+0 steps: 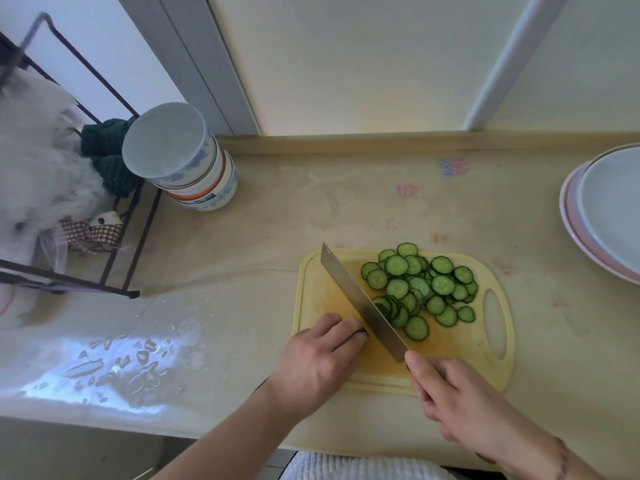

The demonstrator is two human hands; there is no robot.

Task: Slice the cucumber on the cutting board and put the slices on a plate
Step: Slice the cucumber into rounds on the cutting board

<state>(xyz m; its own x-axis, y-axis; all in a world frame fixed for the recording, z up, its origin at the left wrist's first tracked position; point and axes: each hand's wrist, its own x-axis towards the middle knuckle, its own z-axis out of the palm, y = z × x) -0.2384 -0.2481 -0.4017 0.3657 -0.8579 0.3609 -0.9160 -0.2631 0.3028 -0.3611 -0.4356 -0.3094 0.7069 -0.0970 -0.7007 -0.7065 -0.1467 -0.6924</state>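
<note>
One knife (360, 303) (two hands (320, 358))

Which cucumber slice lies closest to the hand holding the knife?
The lone slice at the near edge of the pile, flat on the cutting board just beyond the knife. The other slices lie farther from the right hand.

Pale yellow cutting board (398, 372), and on it cucumber slices (419, 289), dark green rims round light green centres. Steel-grey knife blade (360, 303) across the board. Right of the board, white plates (609, 209) edged in pink; left, blue-patterned white bowls (194, 168).
</note>
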